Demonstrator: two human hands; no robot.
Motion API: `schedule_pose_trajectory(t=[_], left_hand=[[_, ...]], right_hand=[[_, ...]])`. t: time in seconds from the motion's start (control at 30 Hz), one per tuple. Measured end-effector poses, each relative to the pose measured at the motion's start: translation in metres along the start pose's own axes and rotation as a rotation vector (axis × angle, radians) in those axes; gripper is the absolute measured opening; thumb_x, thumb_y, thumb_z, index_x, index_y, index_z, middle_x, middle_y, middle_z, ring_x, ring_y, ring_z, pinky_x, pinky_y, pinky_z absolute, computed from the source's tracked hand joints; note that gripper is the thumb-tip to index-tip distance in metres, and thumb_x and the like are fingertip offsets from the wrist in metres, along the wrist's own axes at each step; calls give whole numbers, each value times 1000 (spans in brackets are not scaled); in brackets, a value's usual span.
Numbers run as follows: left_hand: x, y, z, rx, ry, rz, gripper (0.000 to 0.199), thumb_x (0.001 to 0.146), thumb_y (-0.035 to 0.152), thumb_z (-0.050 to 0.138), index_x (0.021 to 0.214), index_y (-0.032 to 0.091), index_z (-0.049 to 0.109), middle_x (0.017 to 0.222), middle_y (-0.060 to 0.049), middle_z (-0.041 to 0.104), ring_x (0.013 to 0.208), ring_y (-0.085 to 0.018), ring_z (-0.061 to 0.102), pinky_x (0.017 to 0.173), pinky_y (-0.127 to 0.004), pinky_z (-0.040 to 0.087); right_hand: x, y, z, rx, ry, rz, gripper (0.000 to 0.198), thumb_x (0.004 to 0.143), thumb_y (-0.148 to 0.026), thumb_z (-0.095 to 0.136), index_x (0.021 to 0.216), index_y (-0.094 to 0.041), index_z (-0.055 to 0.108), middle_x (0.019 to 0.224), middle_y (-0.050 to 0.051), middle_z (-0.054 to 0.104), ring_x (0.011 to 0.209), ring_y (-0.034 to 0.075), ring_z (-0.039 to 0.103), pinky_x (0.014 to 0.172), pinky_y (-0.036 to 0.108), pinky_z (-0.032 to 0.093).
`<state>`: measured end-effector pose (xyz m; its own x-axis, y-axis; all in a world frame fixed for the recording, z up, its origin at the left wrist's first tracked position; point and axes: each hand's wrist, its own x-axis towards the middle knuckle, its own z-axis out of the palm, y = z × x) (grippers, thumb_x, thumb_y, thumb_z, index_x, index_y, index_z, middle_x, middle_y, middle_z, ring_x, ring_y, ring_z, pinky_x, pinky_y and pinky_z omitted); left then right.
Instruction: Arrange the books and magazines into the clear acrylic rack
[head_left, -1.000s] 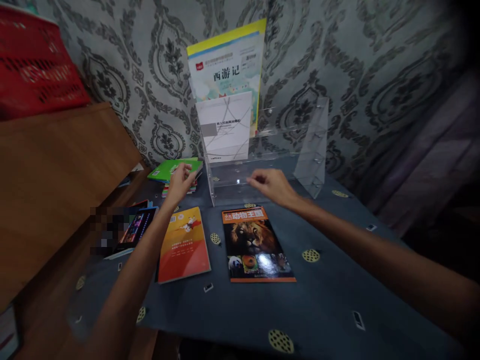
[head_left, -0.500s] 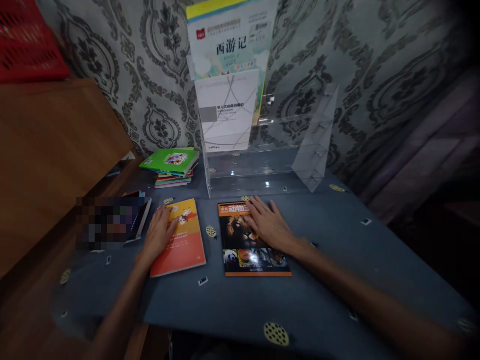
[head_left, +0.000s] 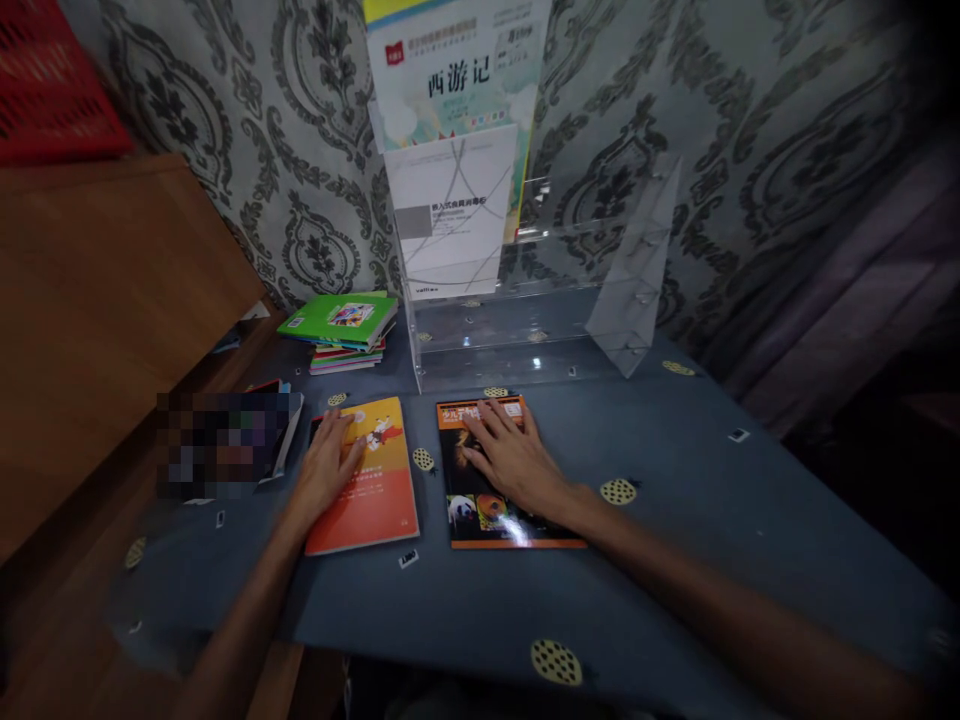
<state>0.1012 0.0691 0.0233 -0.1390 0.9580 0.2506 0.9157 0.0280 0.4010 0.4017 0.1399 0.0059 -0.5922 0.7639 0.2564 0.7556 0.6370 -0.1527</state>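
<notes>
An orange and yellow book (head_left: pixel 382 490) lies flat on the table, with my left hand (head_left: pixel 328 465) resting open on its left side, fingers pointing away from me. To its right lies a dark animal book (head_left: pixel 465 480) with an orange title strip, a partly covered lion and smaller animal pictures along the bottom. My right hand (head_left: pixel 517 455) lies across its upper middle with the fingers spread and hides much of the cover. Neither hand grips its book; both books are flat.
Behind the books stands a clear acrylic rack (head_left: pixel 630 270), holding a white booklet (head_left: pixel 454 225) and a taller book (head_left: pixel 457 80) at its left. A stack topped by a green book (head_left: pixel 337 318) sits back left. Blurred-out books (head_left: pixel 289 430) lie left on the blue tablecloth (head_left: pixel 675 560).
My right hand has slid slightly left over the animal book and covers more of the title and lion. My left hand stays on the orange book. The view has shifted a little.
</notes>
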Motion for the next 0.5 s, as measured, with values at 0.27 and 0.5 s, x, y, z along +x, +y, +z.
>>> schedule_pose_trajectory(t=[0.27,0.5], left_hand=[[-9,33,10,-87,-30,17,49,95,48,45,134,19,55,157,-16,39,150,-29,29,119,-52,30],[-7,29,4,-373,138,-193,40,81,43,63,113,20,63,135,-14,56,140,-33,42,115,-53,35]], right_hand=[[-2,4,-3,51,-16,-29,44,101,-36,41,139,-19,54,151,17,49,146,34,36,116,65,25],[-7,-1,-12,83,-37,-99,39,100,-29,45,135,-20,58,147,16,53,143,33,40,116,60,30]])
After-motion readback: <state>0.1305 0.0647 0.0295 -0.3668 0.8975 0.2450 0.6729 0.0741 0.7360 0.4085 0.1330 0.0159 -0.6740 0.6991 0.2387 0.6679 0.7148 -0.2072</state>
